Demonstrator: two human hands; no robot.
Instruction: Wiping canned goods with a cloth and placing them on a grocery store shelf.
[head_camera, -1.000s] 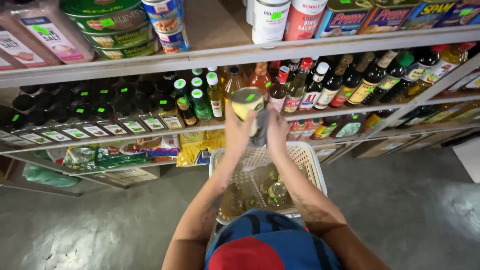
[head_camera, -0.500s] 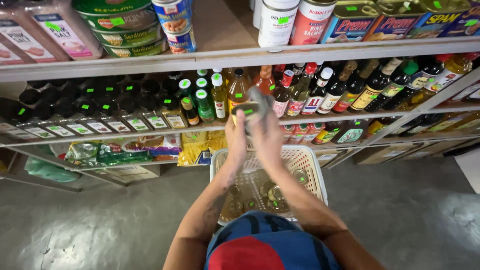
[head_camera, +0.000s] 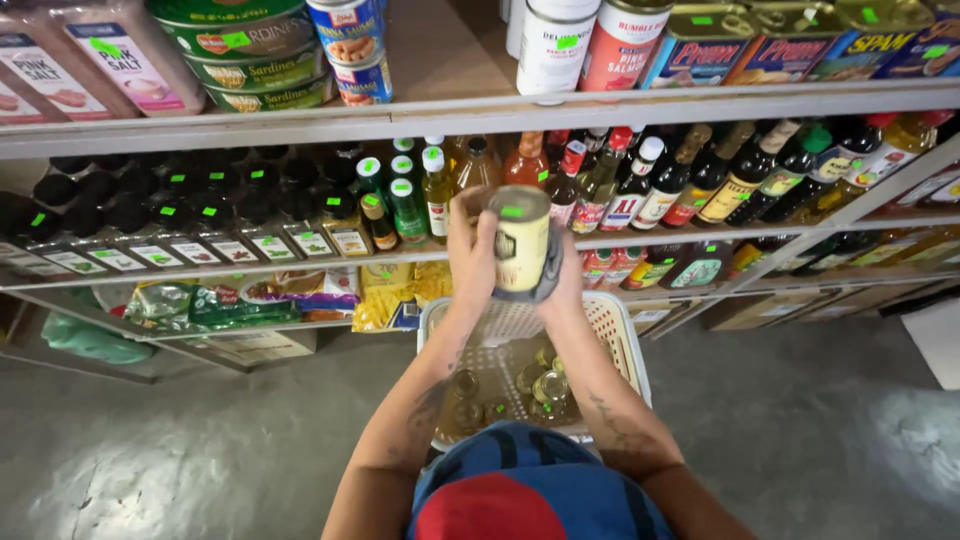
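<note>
Gripping a jar (head_camera: 521, 240), left hand (head_camera: 472, 250) and right hand (head_camera: 562, 285) near shelf edge (head_camera: 400, 255).

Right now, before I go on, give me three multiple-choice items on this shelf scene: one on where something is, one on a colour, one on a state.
1. Where is the white slatted plastic basket?
A. on the top shelf
B. below the hands, in front of the person
C. on the floor at far left

2. What colour is the small sticker on the lid of the cylindrical jar with the pale label?
A. green
B. red
C. blue

3. How is that jar held?
A. lying loose in the basket
B. standing on the shelf, untouched
C. gripped between the left hand and the right hand

Answers: 1 B, the basket sits under the raised forearms with small jars inside; 2 A, a green tag shows on the lid; 3 C, both hands close round the jar in front of the bottle shelf.
</note>
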